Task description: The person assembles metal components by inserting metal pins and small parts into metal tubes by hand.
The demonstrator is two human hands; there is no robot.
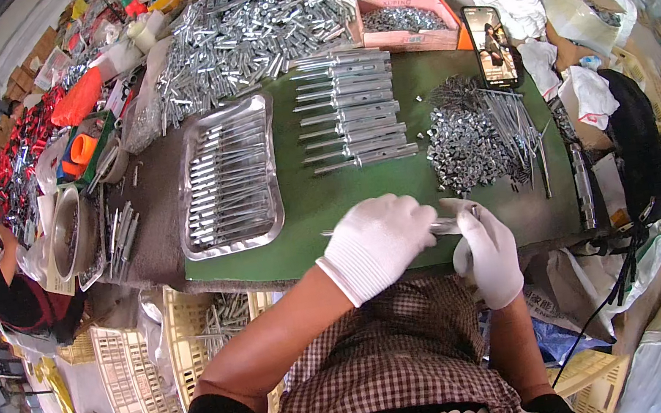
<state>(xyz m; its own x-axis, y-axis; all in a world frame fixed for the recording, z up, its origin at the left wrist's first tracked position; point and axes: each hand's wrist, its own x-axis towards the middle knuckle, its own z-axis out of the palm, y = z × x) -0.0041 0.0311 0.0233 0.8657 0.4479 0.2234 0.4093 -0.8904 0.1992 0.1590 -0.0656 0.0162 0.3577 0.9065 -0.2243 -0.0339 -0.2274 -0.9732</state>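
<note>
My gloved left hand (380, 240) is closed around a silvery metal tube (444, 226) near the front edge of the green work mat. A thin rod end sticks out past the left side of that hand. At the tube's other end, my gloved right hand (489, 255) grips with thumb and fingers. Beyond my hands lies a row of similar tubes with thin rods (351, 114). To their right are a heap of small metal nuts (463, 148) and a bundle of thin metal rods (516, 123). A metal tray (279, 214) on the left holds several slim rods in a column.
A large pile of metal tubes (253, 34) covers the back. Near it sit a pink box (445, 29) of small parts and an upright phone (492, 45). Cream plastic crates (136, 381) stand below the table's left side. Another person (23, 291) is at far left.
</note>
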